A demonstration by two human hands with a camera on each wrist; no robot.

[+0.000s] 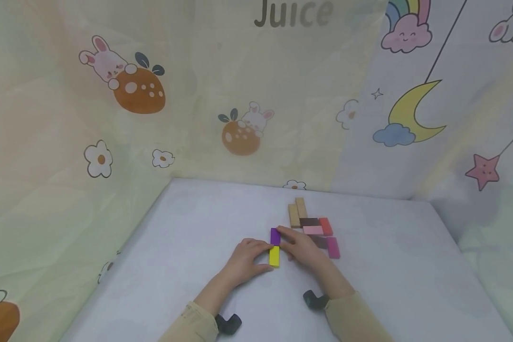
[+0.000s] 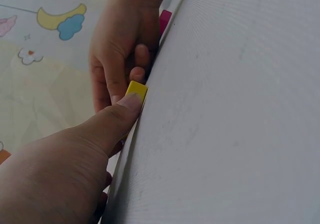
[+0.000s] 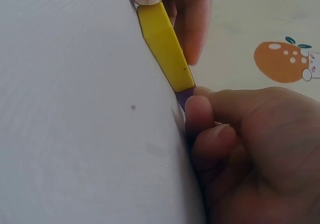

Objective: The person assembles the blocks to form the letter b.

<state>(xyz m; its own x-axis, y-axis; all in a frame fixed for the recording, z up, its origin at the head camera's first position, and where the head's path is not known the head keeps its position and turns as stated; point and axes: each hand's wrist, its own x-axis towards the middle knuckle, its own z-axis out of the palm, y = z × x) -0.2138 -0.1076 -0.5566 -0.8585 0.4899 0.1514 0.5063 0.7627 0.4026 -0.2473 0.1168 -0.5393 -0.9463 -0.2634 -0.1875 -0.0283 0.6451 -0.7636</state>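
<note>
Two hands meet at the middle of a pale table, working on a line of small flat blocks. The left hand has its fingers curled against a yellow block, its thumb pressing the block's near end. The right hand pinches a purple block, which lies end to end with the yellow one, touching it. So far the line seems to hold just these two pieces, laid flat and running away from the person.

Just beyond the right hand sits a loose cluster still unplaced: two tan blocks, a dark brown one, a pink one, a red one and a magenta one. Most of the work appears to remain.

The right hand covers part of the cluster, so another block may lie beneath it. Both wrist views are tilted and very close; the purple block is nearly hidden behind fingers there. Cartoon-printed curtains surround the table.
</note>
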